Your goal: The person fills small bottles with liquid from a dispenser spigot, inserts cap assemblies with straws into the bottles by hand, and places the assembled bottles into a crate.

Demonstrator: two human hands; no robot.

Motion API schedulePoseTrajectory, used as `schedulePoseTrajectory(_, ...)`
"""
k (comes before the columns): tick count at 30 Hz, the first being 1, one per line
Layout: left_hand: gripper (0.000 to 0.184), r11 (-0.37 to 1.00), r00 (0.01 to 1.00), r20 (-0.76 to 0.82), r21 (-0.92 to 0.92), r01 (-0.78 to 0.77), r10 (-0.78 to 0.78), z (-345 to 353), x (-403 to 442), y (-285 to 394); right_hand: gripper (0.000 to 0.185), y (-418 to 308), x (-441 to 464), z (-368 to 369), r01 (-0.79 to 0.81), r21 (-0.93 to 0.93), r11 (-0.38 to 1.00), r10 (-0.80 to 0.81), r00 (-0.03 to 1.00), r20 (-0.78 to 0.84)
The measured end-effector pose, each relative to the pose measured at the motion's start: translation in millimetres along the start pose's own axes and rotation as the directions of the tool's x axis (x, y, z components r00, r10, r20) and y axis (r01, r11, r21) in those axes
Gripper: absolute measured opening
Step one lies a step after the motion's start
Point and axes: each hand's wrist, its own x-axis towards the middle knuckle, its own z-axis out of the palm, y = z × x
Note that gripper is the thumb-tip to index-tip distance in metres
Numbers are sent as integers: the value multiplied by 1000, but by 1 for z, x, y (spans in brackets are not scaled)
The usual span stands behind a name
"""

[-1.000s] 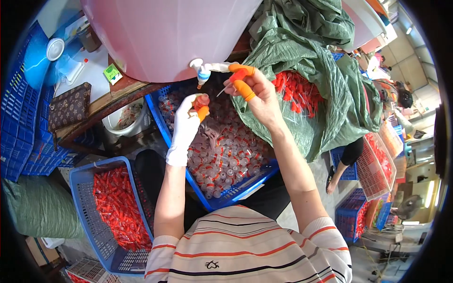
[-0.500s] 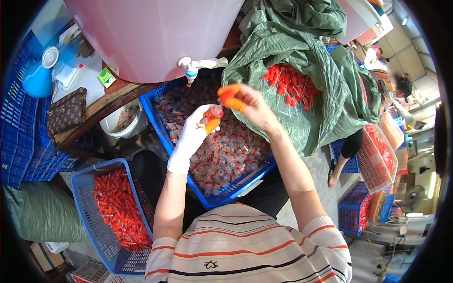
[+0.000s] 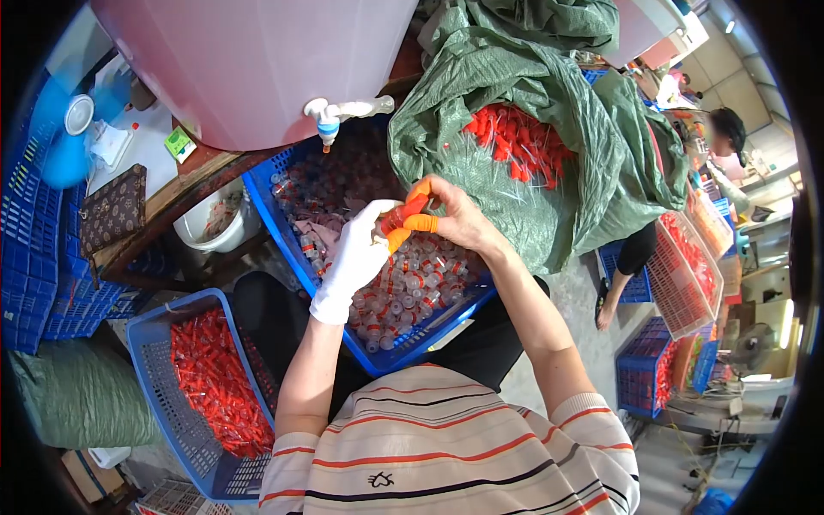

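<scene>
My left hand (image 3: 354, 256), in a white glove with an orange finger cover, is closed around a small bottle (image 3: 394, 220) of red liquid. My right hand (image 3: 455, 220) is bare apart from orange covers on its fingers. Those fingers are closed on the upper end of the same bottle; a red piece shows between them, but its shape is mostly hidden. Both hands meet above a blue crate (image 3: 418, 350) of small clear bottles (image 3: 405, 296) with red bands.
A pink tank (image 3: 249, 69) with a tap (image 3: 327, 124) stands ahead. To the right, a green sack (image 3: 515, 219) holds red caps with thin stems (image 3: 519, 146). A blue basket (image 3: 146, 365) of red-filled bottles (image 3: 215, 378) stands at left. Another person (image 3: 728, 137) is farther right.
My right hand has come down and left, closing on the bottle's top, which stood uncovered before. My left hand still holds the bottle. The view has shifted slightly.
</scene>
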Motion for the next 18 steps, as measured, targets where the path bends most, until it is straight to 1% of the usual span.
schedulePoseTrajectory(1,39,992,994,-30,65,-108,110,0,2,-1,31,-10,-2,-2,10,-140,990,-16,999,-43)
schedulePoseTrajectory(4,43,998,999,9,46,-39,39,-8,3,4,38,-36,-11,-14,97,-259,961,-116,991,-61)
schedulePoseTrajectory(5,44,999,998,69,37,8,-11,-11,3,4,33,-43,-12,-13,273,-347,897,-308,950,-48)
schedulePoseTrajectory(6,42,992,996,84,117,-35,25,-12,1,10,30,-41,-14,-13,283,-432,856,-312,950,4)
schedulePoseTrajectory(8,38,956,987,128,266,-125,93,-11,-4,27,26,-35,-19,-13,302,-589,750,-298,949,107)
schedulePoseTrajectory(9,39,944,984,129,289,-159,126,-9,-6,25,27,-31,-20,-11,211,-664,718,-173,977,124)
schedulePoseTrajectory(11,40,914,973,129,338,-224,191,-4,-9,21,28,-25,-27,-9,99,-678,729,-32,993,112)
schedulePoseTrajectory(12,40,929,979,126,316,-191,158,-4,-9,20,29,-24,-28,-8,49,-684,728,36,993,110)
schedulePoseTrajectory(13,40,943,985,124,295,-156,124,-6,-8,17,28,-28,-29,-6,209,-631,747,-253,967,19)
schedulePoseTrajectory(15,40,969,987,139,223,-107,77,-8,-5,17,27,-32,-31,-7,292,-688,664,-328,941,83)
schedulePoseTrajectory(16,39,957,982,150,251,-147,112,-5,-7,20,27,-33,-32,-7,332,-713,617,-362,925,117)
schedulePoseTrajectory(17,38,942,976,163,279,-188,147,-2,-8,22,23,-33,-35,-4,210,-693,689,-182,977,114)
schedulePoseTrajectory(18,38,925,967,181,304,-227,178,1,-11,23,22,-29,-36,-3,104,-691,716,-61,994,87)
